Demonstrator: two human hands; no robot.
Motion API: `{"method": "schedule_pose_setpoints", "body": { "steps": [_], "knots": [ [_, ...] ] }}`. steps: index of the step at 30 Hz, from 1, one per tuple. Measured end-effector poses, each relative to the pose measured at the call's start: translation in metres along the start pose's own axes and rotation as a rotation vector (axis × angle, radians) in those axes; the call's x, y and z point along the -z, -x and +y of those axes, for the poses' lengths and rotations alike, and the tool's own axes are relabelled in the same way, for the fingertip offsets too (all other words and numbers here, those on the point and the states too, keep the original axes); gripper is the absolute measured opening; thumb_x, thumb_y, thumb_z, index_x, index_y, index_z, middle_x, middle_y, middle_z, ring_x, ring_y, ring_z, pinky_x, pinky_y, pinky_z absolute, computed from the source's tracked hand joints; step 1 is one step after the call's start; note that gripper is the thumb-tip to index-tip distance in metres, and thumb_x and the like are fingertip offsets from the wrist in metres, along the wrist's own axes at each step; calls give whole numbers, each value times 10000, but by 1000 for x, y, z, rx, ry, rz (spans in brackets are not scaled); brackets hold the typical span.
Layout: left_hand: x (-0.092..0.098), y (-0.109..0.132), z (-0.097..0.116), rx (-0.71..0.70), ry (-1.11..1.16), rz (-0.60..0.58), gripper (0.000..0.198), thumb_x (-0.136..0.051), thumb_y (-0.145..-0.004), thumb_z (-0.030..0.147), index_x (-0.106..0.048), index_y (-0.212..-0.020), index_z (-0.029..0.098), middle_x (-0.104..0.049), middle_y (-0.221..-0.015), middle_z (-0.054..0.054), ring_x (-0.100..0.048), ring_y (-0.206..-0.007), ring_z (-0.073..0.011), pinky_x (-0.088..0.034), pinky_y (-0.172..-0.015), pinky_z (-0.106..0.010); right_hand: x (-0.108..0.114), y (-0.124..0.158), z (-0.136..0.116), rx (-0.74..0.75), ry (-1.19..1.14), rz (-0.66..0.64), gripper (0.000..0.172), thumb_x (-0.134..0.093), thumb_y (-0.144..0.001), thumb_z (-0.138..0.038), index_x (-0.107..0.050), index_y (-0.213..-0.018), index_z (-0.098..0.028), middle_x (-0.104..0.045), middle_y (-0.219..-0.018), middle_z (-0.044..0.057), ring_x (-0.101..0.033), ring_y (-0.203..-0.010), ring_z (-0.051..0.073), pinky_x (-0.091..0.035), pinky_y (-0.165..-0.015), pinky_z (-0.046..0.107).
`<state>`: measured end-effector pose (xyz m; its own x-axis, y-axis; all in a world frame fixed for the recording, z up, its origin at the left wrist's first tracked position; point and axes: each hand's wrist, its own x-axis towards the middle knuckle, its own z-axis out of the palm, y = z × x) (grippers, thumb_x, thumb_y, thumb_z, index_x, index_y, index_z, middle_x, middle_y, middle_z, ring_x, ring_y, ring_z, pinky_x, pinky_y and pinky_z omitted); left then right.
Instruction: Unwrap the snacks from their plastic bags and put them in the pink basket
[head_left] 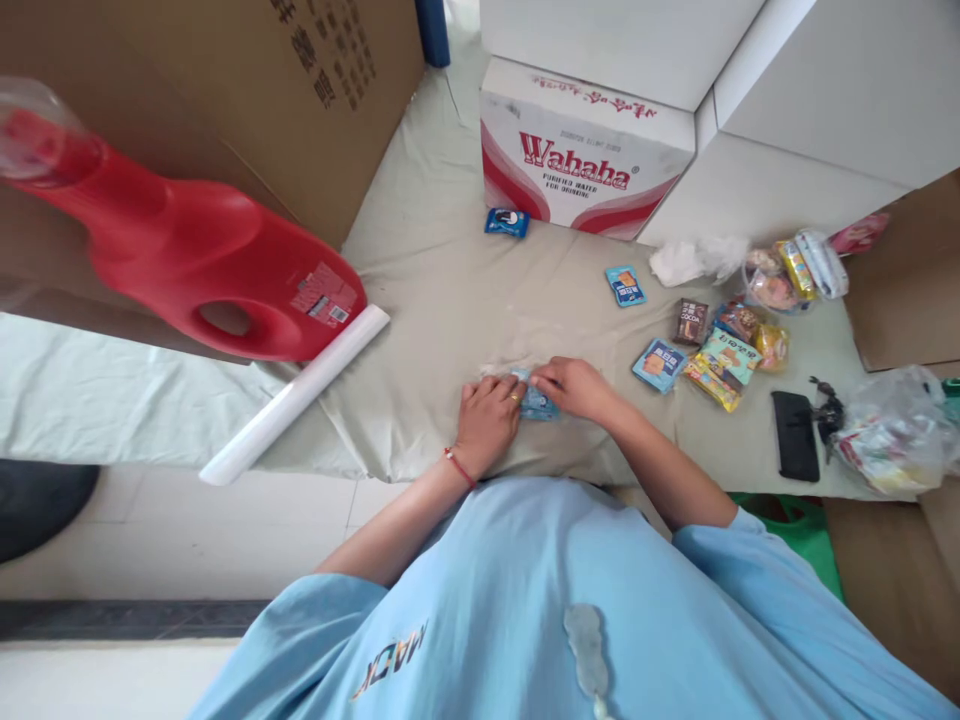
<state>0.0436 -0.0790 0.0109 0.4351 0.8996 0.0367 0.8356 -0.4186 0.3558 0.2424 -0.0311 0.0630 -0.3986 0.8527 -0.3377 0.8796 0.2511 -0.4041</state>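
A small blue snack packet (537, 402) lies on the cloth-covered surface close to my body, between both hands. My left hand (489, 418), with a ring and a red cord bracelet, rests palm down at the packet's left edge. Its fingers are bent over that edge and the thumb is mostly hidden. My right hand (574, 386) pinches the packet's upper right side with thumb and forefinger. Thin clear plastic (495, 366) seems to lie by my left fingertips, though its outline is hard to make out. Two similar blue packets, one nearer (660, 365) and one farther (625, 286), lie to the right.
Right: cocoa packet (691, 322), several snacks (724, 360), phone (795, 436), keys (827, 412), plastic bag (892, 430). Behind: dark-blue packet (507, 222), Wahaba-style water carton (577, 150) printed "Wahaha". Left: red bottle (217, 260), white roll (296, 395), large cardboard box (300, 120).
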Motion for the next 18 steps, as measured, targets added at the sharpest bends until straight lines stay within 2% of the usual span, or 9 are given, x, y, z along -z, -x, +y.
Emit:
{"method": "schedule_pose_setpoints", "body": {
  "steps": [2, 4, 6, 8, 9, 13, 15, 18],
  "knots": [
    [-2, 2, 2, 4, -15, -2, 386, -506, -1040, 253, -679, -1384, 258, -690, -1444, -109, -590, -1198, -319, -394, -916, -494, 13, -13, 3, -65, 57, 116, 377, -460, -1094, -343, -719, -1337, -217, -733, -1185, 114, -641, -1121, 255, -471, -931, 319],
    [-4, 3, 4, 15, -16, 9, 393, -506, -1038, 243, -675, -1391, 267, -684, -1449, -112, -573, -1219, -324, -392, -933, -497, 19, -30, 8, -145, 136, 235, 484, -547, -1053, -359, -594, -1497, -173, -684, -1338, 162, -553, -1282, 322, -460, -1021, 387],
    [-7, 3, 5, 18, -14, 27, 416, -497, -1039, 233, -656, -1419, 291, -679, -1450, -111, -556, -1251, -331, -384, -973, -509, 19, -48, 13, -223, 183, 248, 698, -672, -981, -405, -472, -1586, -118, -612, -1451, 208, -480, -1365, 372, -437, -1088, 449],
    [-10, 4, 5, 5, -19, 44, 457, -480, -1043, 216, -625, -1460, 331, -672, -1451, -106, -541, -1279, -334, -370, -1014, -528, 16, -64, 18, -296, 187, 195, 765, -746, -924, -443, -494, -1551, -85, -621, -1426, 229, -492, -1353, 383, -434, -1094, 460],
    [-11, 5, 4, -6, -24, 50, 476, -469, -1046, 208, -611, -1478, 351, -671, -1449, -105, -536, -1288, -334, -364, -1026, -534, 15, -69, 20, -315, 179, 166, 712, -755, -916, -437, -548, -1499, -85, -656, -1365, 223, -515, -1328, 373, -442, -1078, 443],
    [-15, 6, 2, -37, -38, 53, 508, -448, -1053, 196, -585, -1509, 375, -667, -1437, -114, -515, -1324, -334, -368, -1034, -537, 23, -71, 19, -254, 126, 79, 254, -643, -977, -270, -739, -1181, -152, -743, -1065, 131, -629, -1107, 274, -469, -923, 327],
    [-15, 6, 3, -38, -34, 47, 504, -450, -1054, 190, -589, -1502, 373, -668, -1433, -112, -523, -1314, -329, -382, -1013, -522, 31, -59, 11, -158, 112, 98, 200, -593, -994, -229, -748, -1105, -172, -730, -1052, 104, -647, -972, 225, -456, -853, 299],
    [-14, 3, 5, -39, -24, 33, 472, -450, -1052, 173, -634, -1447, 355, -663, -1446, -108, -570, -1242, -315, -411, -946, -493, 35, -30, -9, -3, 164, 130, 219, -547, -1027, -266, -733, -1103, -179, -681, -1175, 118, -643, -867, 190, -424, -754, 288]
  ]
}}
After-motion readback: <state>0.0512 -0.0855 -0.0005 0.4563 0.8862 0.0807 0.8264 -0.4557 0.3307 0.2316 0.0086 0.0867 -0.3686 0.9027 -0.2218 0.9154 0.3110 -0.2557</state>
